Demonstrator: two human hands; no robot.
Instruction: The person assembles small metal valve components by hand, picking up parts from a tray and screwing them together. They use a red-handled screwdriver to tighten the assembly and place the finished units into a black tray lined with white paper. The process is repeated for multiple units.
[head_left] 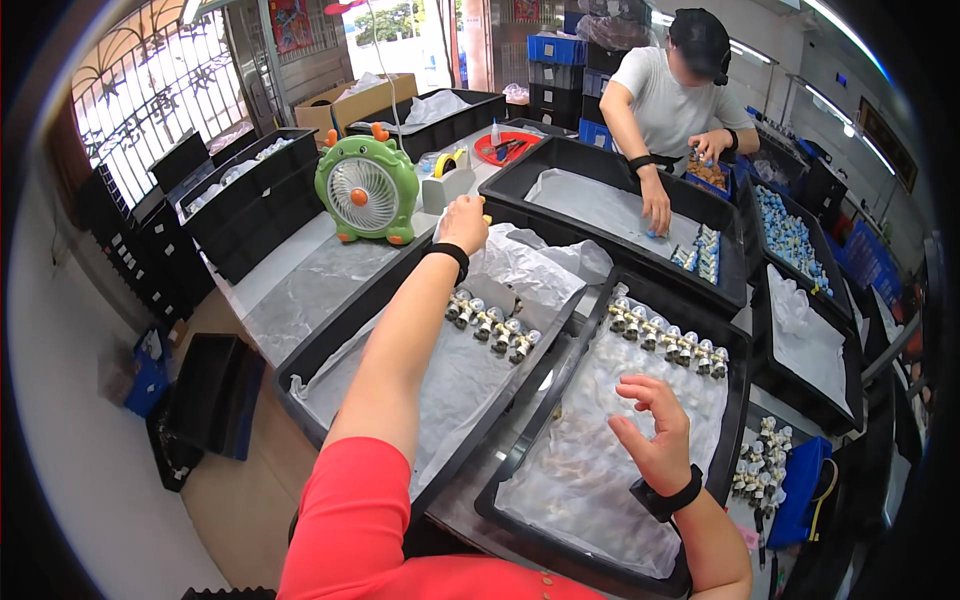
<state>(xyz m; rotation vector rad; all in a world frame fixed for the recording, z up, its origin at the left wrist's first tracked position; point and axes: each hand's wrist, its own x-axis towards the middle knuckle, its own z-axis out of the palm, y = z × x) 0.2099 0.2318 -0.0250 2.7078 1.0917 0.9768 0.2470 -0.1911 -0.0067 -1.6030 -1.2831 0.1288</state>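
Observation:
My left hand (pixel 464 224) is stretched to the far end of the left black tray (pixel 330 368), its fingers closed at the edge of a crumpled white lining sheet (pixel 520 262). A small yellow bit shows by its fingertips. Below the folded sheet stands a row of small metal fittings (pixel 490 328) with dark ends. My right hand (pixel 655 432) hovers above the right black tray (pixel 737 420), thumb and fingers apart and nothing between them. In that tray, similar fittings (pixel 670 342) line the far end, and a thin white sheet (pixel 600 470) covers blurred shapes underneath.
A green fan (pixel 367 190) stands beyond the left tray, near a tape dispenser (pixel 448 185). Across the table a co-worker (pixel 680 110) handles blue-and-white parts in another black tray (pixel 600 225). Loose fittings (pixel 762 465) and a blue bin (pixel 800 490) lie at right.

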